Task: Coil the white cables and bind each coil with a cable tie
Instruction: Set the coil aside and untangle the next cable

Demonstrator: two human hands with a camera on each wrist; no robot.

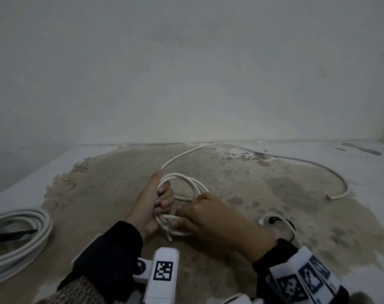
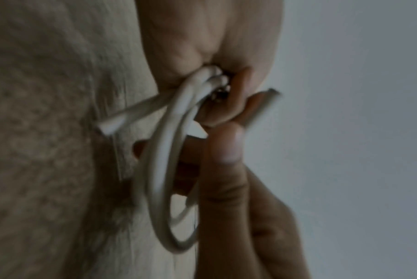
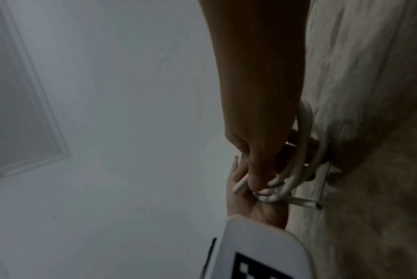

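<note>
The left hand (image 1: pixel 149 207) stands on edge at the middle of the head view, thumb straight and pointing toward 12 o'clock, its four fingers (image 1: pixel 164 201) curled round the left side of a small white coil (image 1: pixel 186 185). The loops of the coil pass through the closed fist and arc out toward 2 o'clock, then round to the right hand (image 1: pixel 210 220), which lies at 4 o'clock from the left hand with its back to the camera. Its fingertips (image 1: pixel 175 223) pinch the strands at the near side of the coil, just beside the heel of the left hand. A short cut end (image 1: pixel 169 238) juts out below both hands toward 6 o'clock.

In the left wrist view the strands (image 2: pixel 198 83) are bunched in the crease between palm and curled fingers, and the right thumb (image 2: pixel 224 149) presses up beside them; the picture is blurred. In the right wrist view the right thumb tip (image 3: pixel 256 182) bears on the bundle where it meets the left palm (image 3: pixel 238 196), the loops (image 3: pixel 305 143) swinging away behind.

From the left thumb the loose tail of the cable (image 1: pixel 263 153) runs toward 1 o'clock, curves across the stained floor (image 1: pixel 112 178) and ends at 3 o'clock, well apart from the hands. A second, larger white coil (image 1: pixel 22 235) lies at 9 o'clock with a black cable tie (image 1: pixel 15 234) across it. Another thin white loop (image 1: pixel 274 218) shows just behind the right wrist.
</note>
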